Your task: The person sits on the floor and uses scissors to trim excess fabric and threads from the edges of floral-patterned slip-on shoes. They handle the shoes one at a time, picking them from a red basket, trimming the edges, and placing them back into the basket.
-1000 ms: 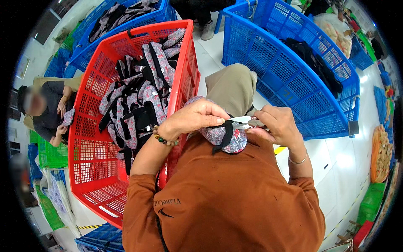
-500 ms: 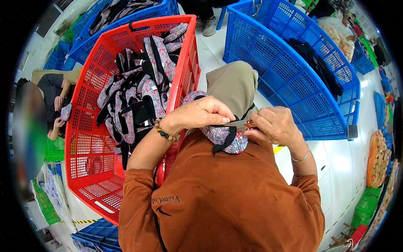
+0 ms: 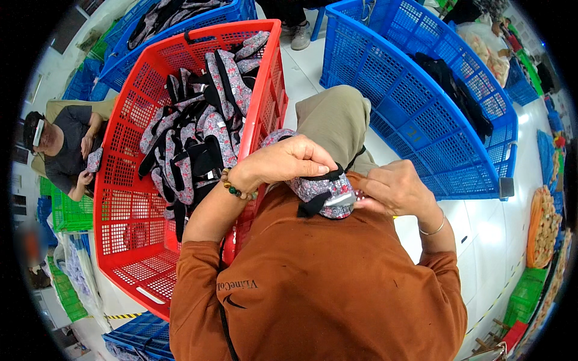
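Where it earlier lay flatter, the left hand (image 3: 288,163) now grips the floral pouch (image 3: 322,189); the right hand (image 3: 394,191) still pinches its edge.

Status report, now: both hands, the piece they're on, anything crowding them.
Left hand and right hand both grip the floral fabric piece over the lap. Red crate of similar pieces at left. Nothing blocking.

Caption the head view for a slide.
Both hands, left hand and right hand, hold a floral fabric piece beside a red crate.

red crate (image 3: 135,198), blue crate (image 3: 397,90), seated co-worker (image 3: 66,150)
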`<state>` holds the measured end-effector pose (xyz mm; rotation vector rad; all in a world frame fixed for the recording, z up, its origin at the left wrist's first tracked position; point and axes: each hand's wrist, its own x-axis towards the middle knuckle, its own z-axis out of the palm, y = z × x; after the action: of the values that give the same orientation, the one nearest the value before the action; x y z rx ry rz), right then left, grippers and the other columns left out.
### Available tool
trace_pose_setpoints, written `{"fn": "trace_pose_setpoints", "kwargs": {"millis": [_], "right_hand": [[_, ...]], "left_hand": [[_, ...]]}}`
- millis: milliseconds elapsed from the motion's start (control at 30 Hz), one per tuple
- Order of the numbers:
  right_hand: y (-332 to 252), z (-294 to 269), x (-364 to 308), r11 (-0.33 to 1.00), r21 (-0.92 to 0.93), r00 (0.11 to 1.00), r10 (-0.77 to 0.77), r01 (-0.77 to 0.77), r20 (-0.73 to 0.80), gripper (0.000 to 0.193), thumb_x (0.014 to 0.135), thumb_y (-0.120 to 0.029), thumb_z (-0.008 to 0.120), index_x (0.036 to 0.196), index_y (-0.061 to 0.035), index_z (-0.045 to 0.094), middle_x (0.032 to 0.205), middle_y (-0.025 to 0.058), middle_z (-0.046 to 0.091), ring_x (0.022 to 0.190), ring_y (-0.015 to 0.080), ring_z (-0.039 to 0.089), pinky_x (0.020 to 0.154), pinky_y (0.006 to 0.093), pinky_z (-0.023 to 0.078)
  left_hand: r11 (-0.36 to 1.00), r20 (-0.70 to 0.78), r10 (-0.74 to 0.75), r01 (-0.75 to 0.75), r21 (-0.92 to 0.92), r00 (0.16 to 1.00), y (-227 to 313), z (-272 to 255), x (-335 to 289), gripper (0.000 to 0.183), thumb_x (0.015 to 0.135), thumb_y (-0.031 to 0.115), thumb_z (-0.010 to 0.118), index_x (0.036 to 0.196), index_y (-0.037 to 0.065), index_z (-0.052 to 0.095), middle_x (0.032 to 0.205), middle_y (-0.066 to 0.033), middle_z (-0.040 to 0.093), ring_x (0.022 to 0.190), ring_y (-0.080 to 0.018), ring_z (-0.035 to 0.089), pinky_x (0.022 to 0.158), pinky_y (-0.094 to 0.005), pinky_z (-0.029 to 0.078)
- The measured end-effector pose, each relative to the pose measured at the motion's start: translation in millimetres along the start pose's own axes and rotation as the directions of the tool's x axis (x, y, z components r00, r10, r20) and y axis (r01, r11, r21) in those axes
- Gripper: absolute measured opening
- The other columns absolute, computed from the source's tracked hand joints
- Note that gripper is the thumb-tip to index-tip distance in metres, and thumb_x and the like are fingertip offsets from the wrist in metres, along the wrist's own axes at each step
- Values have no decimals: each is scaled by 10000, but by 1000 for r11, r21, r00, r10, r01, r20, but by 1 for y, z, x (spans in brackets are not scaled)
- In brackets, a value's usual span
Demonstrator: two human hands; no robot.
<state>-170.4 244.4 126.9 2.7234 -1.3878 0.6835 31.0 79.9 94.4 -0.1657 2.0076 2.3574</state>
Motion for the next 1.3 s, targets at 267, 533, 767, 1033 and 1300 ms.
{"fn": "trace_pose_setpoints", "kwargs": {"millis": [267,533,767,1033,1300], "right_hand": [[7,5,-2,974,147,974,193,-175,-119,261,771,-331,687,783,-89,591,630,32,524,509,206,527,426,318,375],[9,5,-3,965,4,946,257,-262,-198,257,764,-294,698,799,-64,588,658,46,554,551,236,570,463,319,417],[-9,8,12,938,209,912,326,-279,-249,489,608,-305,816,986,-87,595,795,66,550,607,226,591,513,326,458],[-6,29,9,985,-114,983,115,-132,-143,162,691,-105,627,823,-74,539,746,57,457,553,184,557,444,314,434],[39,33,-22,782,-16,723,568,-623,-392,156,750,-14,636,888,-23,564,812,106,539,642,262,562,543,319,444]], "left_hand": [[999,-1,33,-33,15,999,-4,-2,2,226,885,85,583,1044,-70,624,937,-51,656,841,-78,576,760,-225,471],[985,51,31,-22,-170,998,4,-2,-5,267,830,48,648,1074,-52,606,992,-63,651,858,-89,597,777,-232,476],[935,-237,72,-149,-323,969,-6,1,10,298,811,-10,638,1097,-64,578,1010,-100,648,897,-120,619,802,-245,499],[860,-499,160,-368,-354,852,3,-9,8,250,812,-38,568,1059,-71,590,1004,-117,646,893,-156,627,835,-278,500],[845,-531,217,-430,-318,819,-10,-14,-10,297,816,26,592,1101,-58,579,1033,-126,650,933,-194,631,863,-329,495]]}}
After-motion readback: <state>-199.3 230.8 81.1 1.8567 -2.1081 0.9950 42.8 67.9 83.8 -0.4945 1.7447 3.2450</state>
